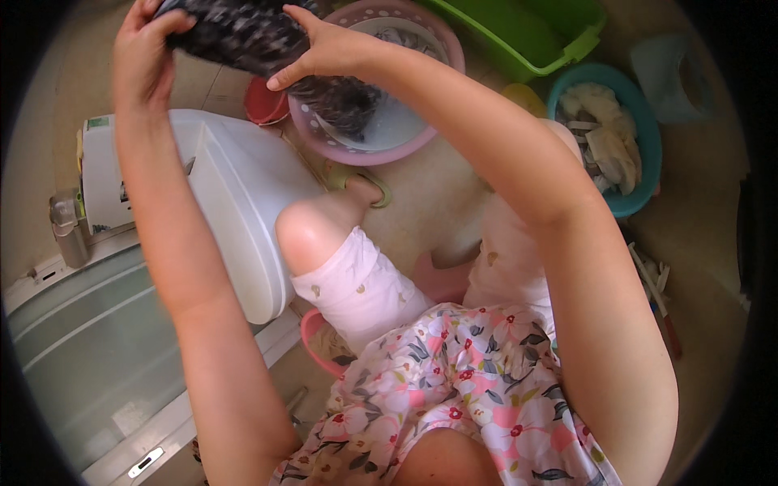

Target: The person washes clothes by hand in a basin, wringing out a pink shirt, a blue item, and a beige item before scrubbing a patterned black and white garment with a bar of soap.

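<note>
My left hand (149, 58) grips one end of a dark, patterned wet cloth (243, 36) at the top left. Thumb and fingers of my right hand (316, 51) clasp the same cloth farther along. Both arms reach well forward. A loose end of the cloth hangs over a pink basin (358, 157) with white dots on its rim. Cloudy water (398, 124) fills the basin, and a greyish cloth (404, 39) lies at its far side. The cloth's upper end runs out of the picture.
Right of the pink basin stand a green plastic tub (516, 30) and a teal basin (653, 164) holding pale cloths (611, 146). A small red container (264, 100) sits left of the pink basin. Nearer left are a white fixture (243, 182) and a framed frosted panel (97, 340).
</note>
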The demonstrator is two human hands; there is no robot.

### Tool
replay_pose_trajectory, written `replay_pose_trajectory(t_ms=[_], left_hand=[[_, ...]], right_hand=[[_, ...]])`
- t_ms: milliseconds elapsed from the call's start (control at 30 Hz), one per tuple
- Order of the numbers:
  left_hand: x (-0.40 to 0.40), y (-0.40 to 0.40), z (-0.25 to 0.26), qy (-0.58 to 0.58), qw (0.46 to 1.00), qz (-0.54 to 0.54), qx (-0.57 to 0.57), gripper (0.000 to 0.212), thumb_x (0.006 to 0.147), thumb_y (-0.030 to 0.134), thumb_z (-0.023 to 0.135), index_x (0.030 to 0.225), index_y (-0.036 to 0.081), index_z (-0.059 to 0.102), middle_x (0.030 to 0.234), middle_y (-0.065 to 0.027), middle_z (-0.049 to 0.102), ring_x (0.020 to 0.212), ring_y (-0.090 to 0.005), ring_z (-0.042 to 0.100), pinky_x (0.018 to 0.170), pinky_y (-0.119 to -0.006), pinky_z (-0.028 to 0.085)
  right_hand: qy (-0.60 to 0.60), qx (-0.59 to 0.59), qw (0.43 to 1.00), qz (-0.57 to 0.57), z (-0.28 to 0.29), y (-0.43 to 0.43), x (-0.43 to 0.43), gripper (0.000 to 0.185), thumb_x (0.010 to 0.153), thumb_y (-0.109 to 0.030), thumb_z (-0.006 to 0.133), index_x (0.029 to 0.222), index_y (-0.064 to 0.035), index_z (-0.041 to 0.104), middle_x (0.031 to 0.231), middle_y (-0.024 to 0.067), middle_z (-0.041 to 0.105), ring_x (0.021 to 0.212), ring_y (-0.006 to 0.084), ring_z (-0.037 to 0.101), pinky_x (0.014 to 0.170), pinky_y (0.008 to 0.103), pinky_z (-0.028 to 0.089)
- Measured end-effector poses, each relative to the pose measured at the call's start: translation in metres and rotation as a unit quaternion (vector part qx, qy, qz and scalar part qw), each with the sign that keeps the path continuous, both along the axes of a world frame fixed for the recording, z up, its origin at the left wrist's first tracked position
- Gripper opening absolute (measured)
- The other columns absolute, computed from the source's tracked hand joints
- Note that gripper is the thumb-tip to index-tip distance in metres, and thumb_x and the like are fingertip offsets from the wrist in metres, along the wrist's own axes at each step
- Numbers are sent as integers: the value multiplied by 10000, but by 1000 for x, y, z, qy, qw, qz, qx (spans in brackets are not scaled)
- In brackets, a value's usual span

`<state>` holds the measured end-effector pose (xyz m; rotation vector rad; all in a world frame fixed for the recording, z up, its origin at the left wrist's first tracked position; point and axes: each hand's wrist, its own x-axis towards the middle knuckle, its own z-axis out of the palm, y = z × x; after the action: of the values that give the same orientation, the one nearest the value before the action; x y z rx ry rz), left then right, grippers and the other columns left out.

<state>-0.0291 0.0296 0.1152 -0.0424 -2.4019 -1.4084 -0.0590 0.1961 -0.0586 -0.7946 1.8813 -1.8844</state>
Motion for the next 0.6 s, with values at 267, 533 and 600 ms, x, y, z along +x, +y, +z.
replay_pose_trajectory(t_ms=[267,533,600], left_hand=[[-41,43,-162,14,943,170,284,246,817,84,593,1058,65,551,899,-51,602,816,-149,581,725,-282,466],[96,143,-408,-476,841,77,-246,659,760,277,624,1338,22,436,1309,-206,525,1258,-324,475,1056,-559,282],[101,147,-415,-511,812,159,-232,537,808,238,590,1300,48,493,1259,-187,565,1216,-311,515,1033,-545,320]], right_hand=[[-442,-138,867,-186,-40,10,-36,265,818,-37,607,1055,78,574,1026,174,631,903,302,611,785,414,473],[-539,-116,793,-259,41,40,-16,227,866,-105,598,1064,4,569,1047,129,645,937,260,624,858,424,477],[-559,-112,788,-233,54,38,-5,267,887,-100,587,1138,-19,544,1126,112,628,1038,232,609,922,413,457]])
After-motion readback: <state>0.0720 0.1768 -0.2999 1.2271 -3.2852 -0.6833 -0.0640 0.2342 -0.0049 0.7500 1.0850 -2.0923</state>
